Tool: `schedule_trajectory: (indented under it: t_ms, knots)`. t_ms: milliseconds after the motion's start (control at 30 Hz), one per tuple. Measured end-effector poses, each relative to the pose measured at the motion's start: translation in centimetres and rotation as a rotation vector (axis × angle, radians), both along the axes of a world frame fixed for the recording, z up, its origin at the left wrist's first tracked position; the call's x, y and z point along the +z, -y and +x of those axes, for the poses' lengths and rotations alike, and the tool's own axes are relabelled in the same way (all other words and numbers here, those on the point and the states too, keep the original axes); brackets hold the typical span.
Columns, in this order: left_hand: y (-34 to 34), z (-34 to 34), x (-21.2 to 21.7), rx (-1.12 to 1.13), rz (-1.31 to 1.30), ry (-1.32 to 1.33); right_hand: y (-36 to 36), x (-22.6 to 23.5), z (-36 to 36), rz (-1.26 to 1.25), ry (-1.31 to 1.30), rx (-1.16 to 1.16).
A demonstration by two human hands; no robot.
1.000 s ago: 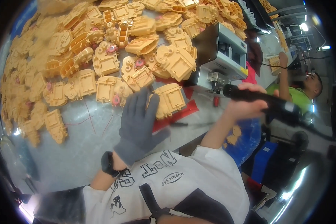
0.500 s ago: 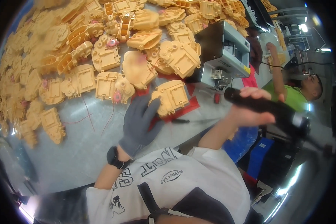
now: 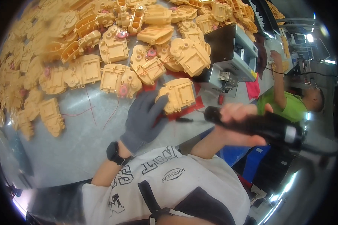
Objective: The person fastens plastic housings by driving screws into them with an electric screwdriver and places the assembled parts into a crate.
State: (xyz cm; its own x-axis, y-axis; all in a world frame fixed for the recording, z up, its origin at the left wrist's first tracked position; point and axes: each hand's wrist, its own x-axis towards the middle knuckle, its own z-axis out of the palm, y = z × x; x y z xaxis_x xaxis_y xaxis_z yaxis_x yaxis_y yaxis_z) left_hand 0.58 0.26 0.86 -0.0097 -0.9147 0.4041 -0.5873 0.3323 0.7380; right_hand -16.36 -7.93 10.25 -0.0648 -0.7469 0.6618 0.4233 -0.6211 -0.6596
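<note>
A yellow plastic housing [image 3: 179, 95] with a square recess lies on a red mat [image 3: 198, 105] near the bench's front edge. My left hand [image 3: 144, 116], in a grey knitted glove, steadies its left side, with fingertips along the edge. My right hand [image 3: 238, 122] is bare and wrapped round a black electric screwdriver [image 3: 268, 129], held in the air right of the housing. The tool lies nearly level, its front end pointing left toward the housing, slightly blurred. A thin screwdriver with a black handle [image 3: 184, 120] lies just below the housing.
Many similar yellow housings [image 3: 82, 71] are piled across the left and far bench, some with pink round parts and red wires [image 3: 90, 107]. A grey-black machine [image 3: 229, 63] stands right of the mat. Beyond it sits a co-worker in a green shirt [image 3: 289, 105].
My right hand has brought the electric screwdriver left and a little nearer, closer to the housing. My left hand keeps its place on the housing; the whole view has shifted slightly.
</note>
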Motion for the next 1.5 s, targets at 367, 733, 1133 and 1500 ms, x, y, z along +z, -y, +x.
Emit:
schedule_trajectory:
  t_ms: [367,733,1133,1500]
  knots:
    - [-0.2,0.1,-0.3,0.015,0.013,-0.02,0.5,-1.3,1.6,-0.016,-0.116,0.026]
    - [0.0,0.0,-0.2,0.01,0.004,-0.033,1.0,-1.6,2.0,0.117,-0.21,-0.076]
    - [0.1,0.3,-0.7,0.009,0.0,-0.043,1.2,-2.4,2.2,0.1,-0.244,-0.03]
    - [0.3,0.3,-0.2,0.025,0.013,-0.028,1.7,-1.6,-0.8,0.047,-0.118,0.023]
